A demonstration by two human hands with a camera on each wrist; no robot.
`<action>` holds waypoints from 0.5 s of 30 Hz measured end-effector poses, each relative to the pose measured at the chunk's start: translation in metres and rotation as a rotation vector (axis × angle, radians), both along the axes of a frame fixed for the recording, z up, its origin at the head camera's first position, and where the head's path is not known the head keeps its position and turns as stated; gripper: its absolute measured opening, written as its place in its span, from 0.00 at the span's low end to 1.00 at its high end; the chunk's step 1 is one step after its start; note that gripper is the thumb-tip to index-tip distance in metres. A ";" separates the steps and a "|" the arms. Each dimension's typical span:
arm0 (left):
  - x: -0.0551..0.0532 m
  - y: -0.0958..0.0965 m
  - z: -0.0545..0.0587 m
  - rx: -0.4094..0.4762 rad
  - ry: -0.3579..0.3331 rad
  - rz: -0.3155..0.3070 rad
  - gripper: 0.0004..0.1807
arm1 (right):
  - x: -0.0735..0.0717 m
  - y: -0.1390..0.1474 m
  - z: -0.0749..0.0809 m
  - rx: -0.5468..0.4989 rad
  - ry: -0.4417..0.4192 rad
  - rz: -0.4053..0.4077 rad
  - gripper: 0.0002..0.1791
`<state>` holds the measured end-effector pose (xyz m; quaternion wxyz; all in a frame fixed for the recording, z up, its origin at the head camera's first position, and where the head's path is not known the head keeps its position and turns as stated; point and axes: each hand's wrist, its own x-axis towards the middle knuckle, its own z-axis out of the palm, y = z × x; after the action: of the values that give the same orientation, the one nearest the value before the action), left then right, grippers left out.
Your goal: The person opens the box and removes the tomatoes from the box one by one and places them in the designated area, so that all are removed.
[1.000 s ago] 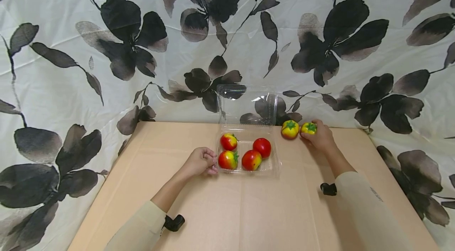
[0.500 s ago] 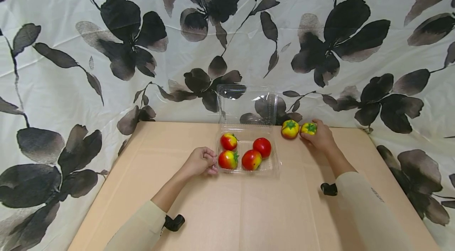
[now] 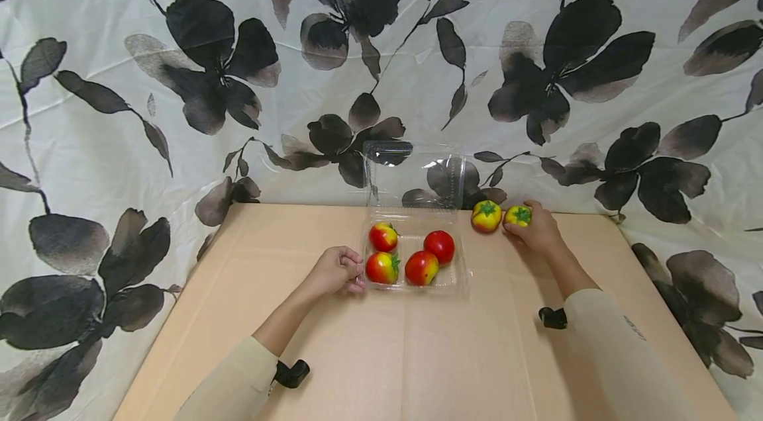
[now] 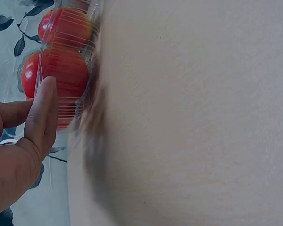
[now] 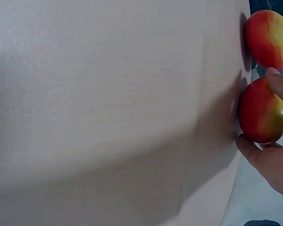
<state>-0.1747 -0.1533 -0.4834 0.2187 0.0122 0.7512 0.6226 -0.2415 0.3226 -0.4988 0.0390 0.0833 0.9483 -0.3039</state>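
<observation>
A clear plastic clamshell container [image 3: 459, 279] stands with its lid [image 3: 411, 176] raised, and several red and yellow tomatoes [image 3: 421, 269] sit in its base. At the container's left side is my left hand [image 3: 338, 271], thumb and fingers pinching the rim; the left wrist view shows the fingertips [image 4: 49, 84] at the ribbed wall. My right hand [image 3: 539, 230] grips a yellow-green-topped tomato [image 3: 517, 215] at the table's back edge. From the right wrist, this tomato [image 5: 259, 113] shows red and yellow between thumb and fingers. A second tomato [image 3: 486, 216] stands just left of it.
The light wooden-coloured table [image 3: 405, 355] runs beneath everything. Behind it hangs a white cloth [image 3: 435, 90] with dark printed flowers. Black wrist cameras [image 3: 292, 374] stick out from both sleeves.
</observation>
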 end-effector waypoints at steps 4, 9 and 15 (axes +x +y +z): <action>0.000 -0.001 -0.001 0.000 0.002 -0.006 0.10 | 0.001 -0.001 0.000 0.002 0.010 -0.003 0.51; 0.001 -0.002 -0.002 0.019 0.005 -0.015 0.09 | 0.006 -0.004 0.005 -0.019 0.036 0.005 0.52; 0.000 -0.003 -0.004 0.043 0.012 -0.028 0.10 | 0.012 -0.003 0.013 -0.040 0.072 0.005 0.53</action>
<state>-0.1747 -0.1562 -0.4875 0.2227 0.0311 0.7386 0.6355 -0.2292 0.3192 -0.4858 0.0073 0.0693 0.9430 -0.3253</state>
